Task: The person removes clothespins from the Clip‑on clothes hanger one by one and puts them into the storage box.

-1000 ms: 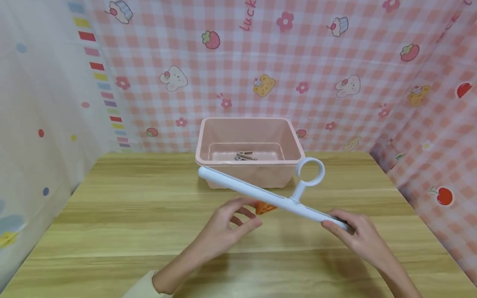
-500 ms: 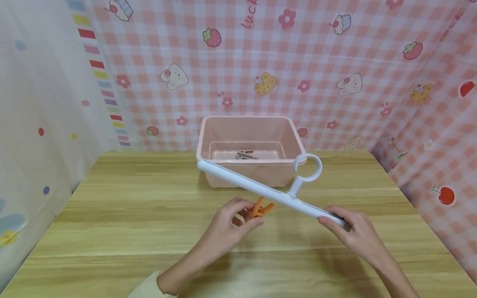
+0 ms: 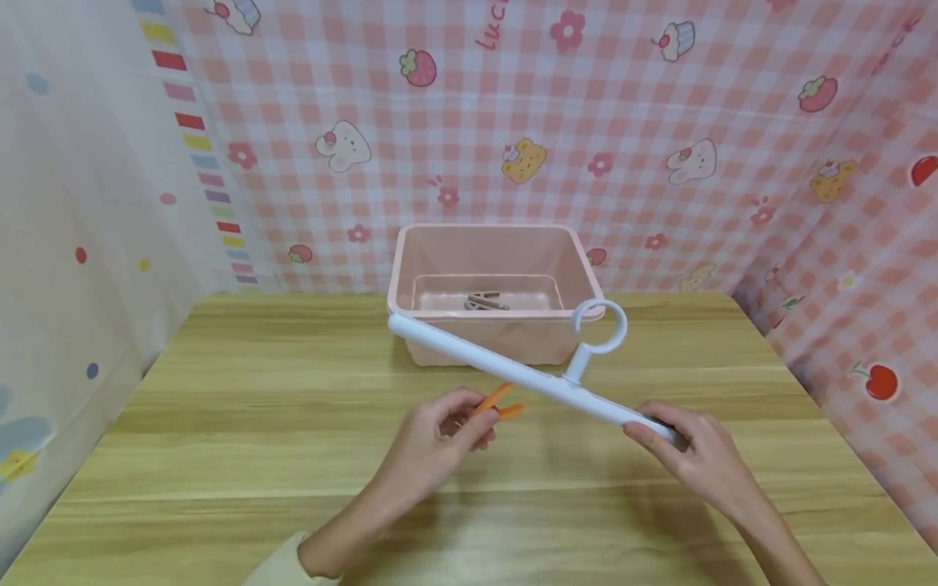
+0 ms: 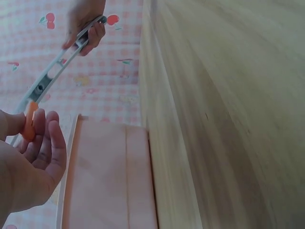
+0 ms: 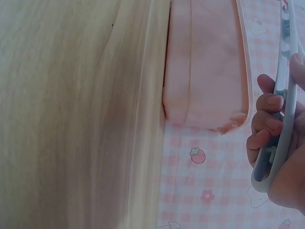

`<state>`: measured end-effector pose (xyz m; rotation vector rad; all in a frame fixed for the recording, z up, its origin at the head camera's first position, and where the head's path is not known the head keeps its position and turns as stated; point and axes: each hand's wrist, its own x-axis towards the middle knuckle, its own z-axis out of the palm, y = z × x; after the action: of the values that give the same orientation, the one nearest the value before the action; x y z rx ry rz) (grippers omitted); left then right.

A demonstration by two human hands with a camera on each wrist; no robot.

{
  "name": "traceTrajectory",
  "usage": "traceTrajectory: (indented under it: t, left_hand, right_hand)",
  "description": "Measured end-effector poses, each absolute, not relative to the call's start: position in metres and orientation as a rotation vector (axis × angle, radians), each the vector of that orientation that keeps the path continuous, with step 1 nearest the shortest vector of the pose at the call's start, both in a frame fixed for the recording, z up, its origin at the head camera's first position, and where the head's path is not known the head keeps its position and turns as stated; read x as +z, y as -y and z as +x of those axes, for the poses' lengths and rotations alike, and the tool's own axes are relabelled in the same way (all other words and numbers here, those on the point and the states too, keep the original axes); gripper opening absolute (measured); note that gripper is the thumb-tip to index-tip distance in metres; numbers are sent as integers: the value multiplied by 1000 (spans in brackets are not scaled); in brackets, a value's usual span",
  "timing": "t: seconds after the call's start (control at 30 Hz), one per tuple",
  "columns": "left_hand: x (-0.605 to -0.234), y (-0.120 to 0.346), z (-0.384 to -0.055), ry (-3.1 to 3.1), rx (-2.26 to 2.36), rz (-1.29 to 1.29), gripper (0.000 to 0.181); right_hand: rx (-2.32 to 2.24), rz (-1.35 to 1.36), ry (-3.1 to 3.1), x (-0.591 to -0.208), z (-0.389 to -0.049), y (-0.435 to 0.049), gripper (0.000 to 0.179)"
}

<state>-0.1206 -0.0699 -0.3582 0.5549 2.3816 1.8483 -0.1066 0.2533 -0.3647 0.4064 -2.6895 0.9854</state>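
Note:
My left hand (image 3: 425,446) pinches an orange clothespin (image 3: 494,397) between thumb and fingers, its two spread legs pointing right toward a white bar. In the left wrist view the clothespin (image 4: 29,123) sits at the fingertips. The white bar with a ring on a short stem, like a folding clothes hanger (image 3: 476,358), slants above the table, its left end higher. My right hand (image 3: 692,449) grips its lower right end. Fingers and thumb wrap that end in the right wrist view, where the hanger (image 5: 286,129) shows a hollow underside. Clothespin and hanger look apart.
A pink plastic bin (image 3: 425,346) stands at the back of the wooden table (image 3: 256,423), partly behind the hanger. Inside lie a few brownish-grey clothespins (image 3: 485,303). Patterned cloth (image 3: 469,122) hangs behind and along both sides.
The clothespin, first half hidden by the hanger, has been turned so its legs show. My left hand has drawn slightly left and closed its thumb on it. The hanger has shifted slightly left.

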Motion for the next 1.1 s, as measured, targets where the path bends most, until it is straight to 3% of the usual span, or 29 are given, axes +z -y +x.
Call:
traceTrajectory:
  t: [0.53, 0.87, 1.0, 1.1]
  left_hand:
    - [-353, 81, -125, -2461, 1834, 733, 18]
    - [-359, 78, -129, -3195, 1412, 1292, 10]
    - [-360, 78, -128, -3169, 1453, 1288, 9]
    - [-359, 78, -127, -2985, 1599, 1149, 7]
  right_hand:
    - [1001, 491, 2632, -369, -109, -255, 13]
    - [959, 469, 2655, -371, -109, -258, 5]
    - [961, 453, 2654, -372, -109, -259, 8]
    - [963, 459, 2646, -373, -109, -259, 11]
